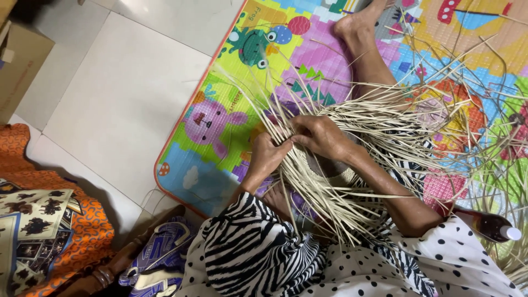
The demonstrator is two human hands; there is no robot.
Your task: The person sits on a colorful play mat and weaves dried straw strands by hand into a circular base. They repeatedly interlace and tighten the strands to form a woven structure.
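A half-woven piece of pale straw (330, 165) lies on my lap, with long loose strands (396, 115) fanning out over the mat. My left hand (268, 151) pinches a few strands at the woven edge. My right hand (319, 135) meets it from the right, fingers closed on strands at the same spot. Both forearms come up from my black-and-white patterned clothes (258, 247). My bare leg and foot (363, 38) stretch out beyond the straw.
A colourful children's play mat (220, 126) with animal pictures covers the white tiled floor (121, 93). Orange patterned cloth (49, 220) lies at the left, a cardboard box (19, 60) at the top left. A dark bottle with a white cap (492, 226) rests at the right.
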